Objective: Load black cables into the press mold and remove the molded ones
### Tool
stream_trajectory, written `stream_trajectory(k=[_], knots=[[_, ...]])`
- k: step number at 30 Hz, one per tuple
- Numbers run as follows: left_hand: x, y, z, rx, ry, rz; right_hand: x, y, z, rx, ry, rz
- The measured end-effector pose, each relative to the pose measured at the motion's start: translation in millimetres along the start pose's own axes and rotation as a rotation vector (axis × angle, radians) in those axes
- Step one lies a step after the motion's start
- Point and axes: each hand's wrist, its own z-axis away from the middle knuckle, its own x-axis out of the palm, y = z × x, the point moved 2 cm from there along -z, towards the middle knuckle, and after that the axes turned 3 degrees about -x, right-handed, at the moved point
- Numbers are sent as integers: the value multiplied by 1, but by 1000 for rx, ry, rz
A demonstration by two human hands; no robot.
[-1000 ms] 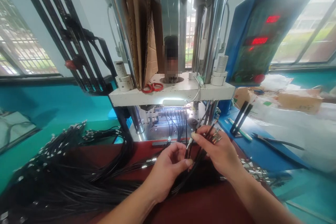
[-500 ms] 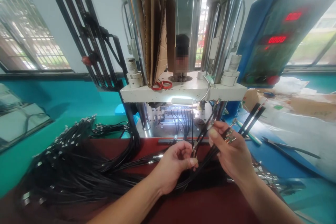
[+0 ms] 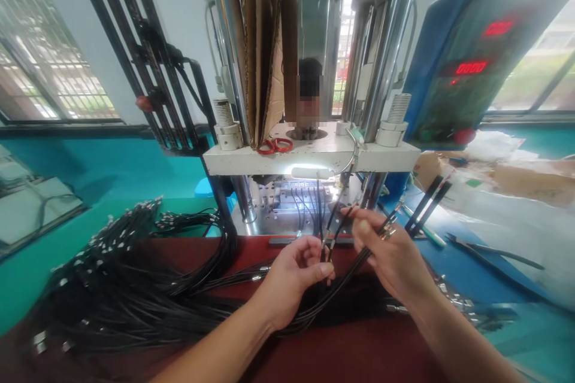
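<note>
My left hand (image 3: pixel 299 272) pinches a few thin black cables (image 3: pixel 331 233) with small metal fittings, their free ends pointing up toward the press. My right hand (image 3: pixel 386 245) is closed round a bundle of black cables (image 3: pixel 348 278) whose brass-coloured metal ends (image 3: pixel 389 228) stick out past the fingers. Its fingertips are close to the upper ends of the cables in my left hand; whether they touch is hard to tell. Behind both hands, several black cables lie in the lit metal fixture (image 3: pixel 287 198) on the press bed.
A large pile of black cables (image 3: pixel 117 287) covers the left of the dark red tabletop (image 3: pixel 359 353). Above the fixture is the white press plate (image 3: pixel 269 161) with red-handled scissors (image 3: pixel 275 145). Pliers (image 3: pixel 489 248) lie on the blue surface at right, near a blue control box (image 3: pixel 467 60).
The cables in my left hand have spread apart and stand more upright. My right hand has shifted slightly, its fingertips drawn off the cable fitting they were pinching.
</note>
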Motion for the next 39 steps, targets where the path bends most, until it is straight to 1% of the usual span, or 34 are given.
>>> stream_trajectory(k=[2,4,10,14,16,18,21,23,24,26,28,30,32,35,37,39], knots=[[0,0,0,-15,-10,0,1,-1,1,3,55,-72],[1,0,0,-34,-17,-3,4,-2,1,0,68,-110],[4,2,3,-41,-70,-31,5,-2,1,70,20,-194],[7,6,5,-45,-130,-30,6,-3,1,77,-21,-206],[10,7,6,-51,-151,-70,6,-2,2,58,-38,-176],[12,8,6,-39,-116,-156,7,0,2,19,-3,-135],[12,10,8,60,53,-414,6,3,1,-25,81,-71],[12,11,10,125,148,-582,5,5,0,-23,100,-43],[12,11,12,141,173,-635,5,5,0,-20,104,-36],[13,12,14,147,187,-667,3,5,0,-19,107,-21],[12,15,14,155,194,-620,1,5,0,-27,101,6],[10,18,12,137,172,-499,0,4,0,-36,87,24],[8,20,9,68,91,-342,1,2,0,-42,60,27],[6,21,5,-57,-46,-148,4,0,1,-42,-18,1],[4,19,2,-87,-64,-74,6,-1,1,-41,-44,-23],[3,17,1,-103,-57,-35,6,-1,1,-24,-38,-31]])
